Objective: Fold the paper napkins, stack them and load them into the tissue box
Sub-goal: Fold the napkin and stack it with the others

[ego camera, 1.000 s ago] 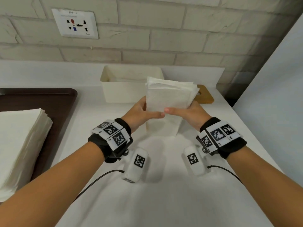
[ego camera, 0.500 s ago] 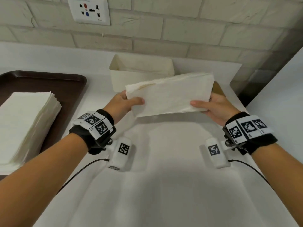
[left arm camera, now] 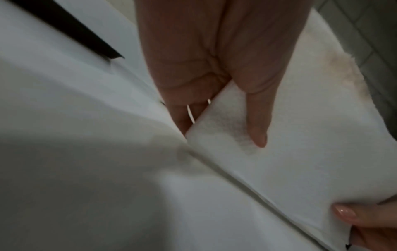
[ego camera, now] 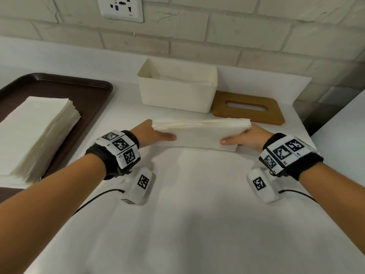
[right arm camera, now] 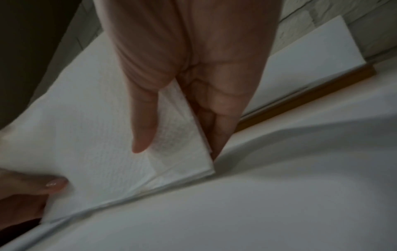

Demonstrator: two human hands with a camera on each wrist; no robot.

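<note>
— What's the biggest thing there?

— The white table (ego camera: 193, 224), smooth and matte, against a pale brick wall (ego camera: 246, 30) with a white socket plate (ego camera: 120, 6). At the left sits a dark brown tray (ego camera: 59, 86) with rounded corners, carrying a tall pile of unfolded napkins (ego camera: 35, 131), soft white sheets with slightly ragged edges.

— And the box?

— A cream rectangular tissue box (ego camera: 175, 93), open at the top, stands at the back near the wall. Something pale lies inside; it may be napkins, but the view is too shallow to be sure. Its wooden lid (ego camera: 248, 107), flat with a long slot, lies on the table just beside the box on the right.

— Where is the folded stack?

— The folded napkins (ego camera: 199, 133) stand on their long edge on the table, in front of the box, layered edges upward. The paper shows a fine dimpled texture in the right wrist view.

— The hands?

— The left hand (ego camera: 152, 133) clamps the left end, thumb on the near face and fingers behind. The right hand (ego camera: 246, 137) clamps the right end the same way. The stack hides the fingers of both from the head camera.
</note>
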